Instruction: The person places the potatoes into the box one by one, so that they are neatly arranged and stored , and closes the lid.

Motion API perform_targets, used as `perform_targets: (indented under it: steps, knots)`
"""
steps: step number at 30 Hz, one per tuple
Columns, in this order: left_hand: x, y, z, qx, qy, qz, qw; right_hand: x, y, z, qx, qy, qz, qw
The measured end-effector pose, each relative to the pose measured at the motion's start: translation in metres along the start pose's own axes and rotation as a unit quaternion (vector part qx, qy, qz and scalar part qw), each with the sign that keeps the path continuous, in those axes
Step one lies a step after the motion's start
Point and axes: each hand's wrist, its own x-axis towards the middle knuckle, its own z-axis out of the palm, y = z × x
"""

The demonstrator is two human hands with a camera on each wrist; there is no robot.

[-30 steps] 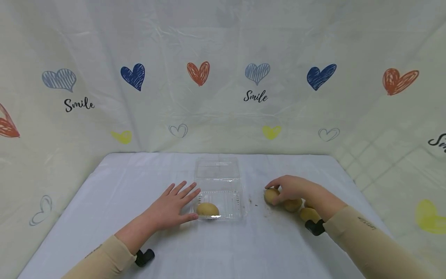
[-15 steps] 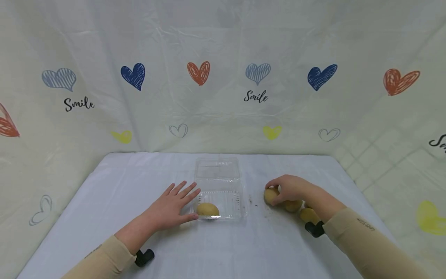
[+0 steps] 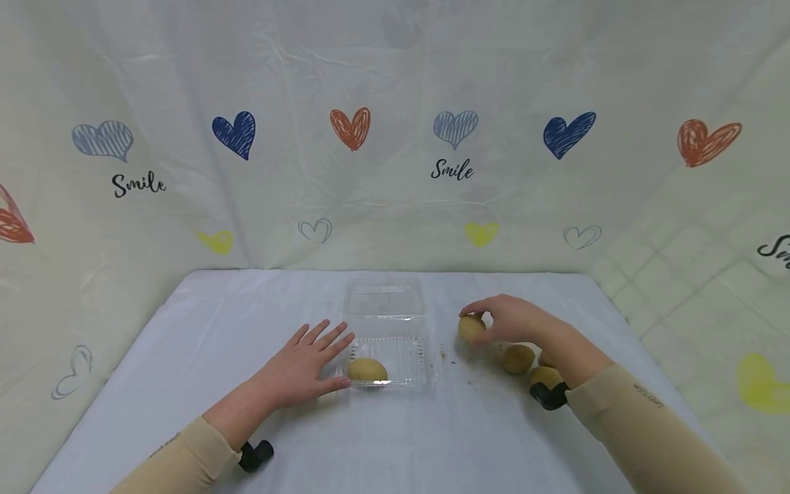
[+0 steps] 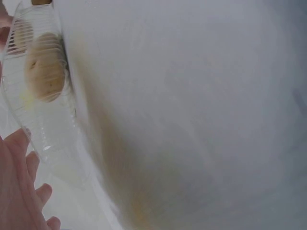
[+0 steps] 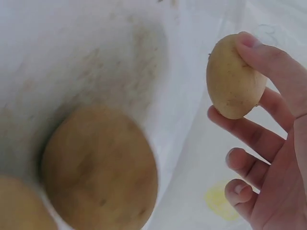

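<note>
My right hand (image 3: 512, 320) pinches a potato (image 5: 235, 76) between thumb and fingers, raised above the cloth in the right wrist view. Just right of centre in the head view, a clear plastic clamshell box (image 3: 407, 363) stands with its lid (image 3: 384, 300) folded back. One potato (image 3: 367, 370) lies inside, in the front left corner of the base. With fingers spread, my left hand (image 3: 305, 370) rests against the left side of the box, thumb and fingertips at its rim. Through the ribbed wall that potato (image 4: 45, 67) shows in the left wrist view.
Several more potatoes lie on the right, one (image 3: 517, 359) in front and another (image 3: 546, 376) partly behind my wrist. Dirt specks (image 3: 453, 363) dot the white cloth (image 3: 395, 439) between them and the box. A heart-printed curtain (image 3: 395, 206) closes off the back.
My right hand has lifted a potato off the cloth and carried it slightly up and left, away from the other potatoes. The left hand and the box have stayed put.
</note>
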Motion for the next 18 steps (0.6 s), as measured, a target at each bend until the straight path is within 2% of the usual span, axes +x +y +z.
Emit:
perform_targets:
  steps: [7, 13, 18]
  knots:
    - [0.0, 0.001, -0.001, -0.006, -0.001, 0.001, 1.0, 0.007, -0.025, 0.0, 0.009, 0.029, -0.049, 0.9983]
    - [0.0, 0.0, 0.0, -0.005, 0.0, 0.002, 1.0, 0.018, -0.052, 0.005, 0.001, 0.034, -0.08, 0.9962]
    - [0.0, 0.0, 0.001, -0.002, 0.0, 0.0, 1.0, 0.029, -0.074, 0.013, -0.02, 0.029, -0.089, 0.9954]
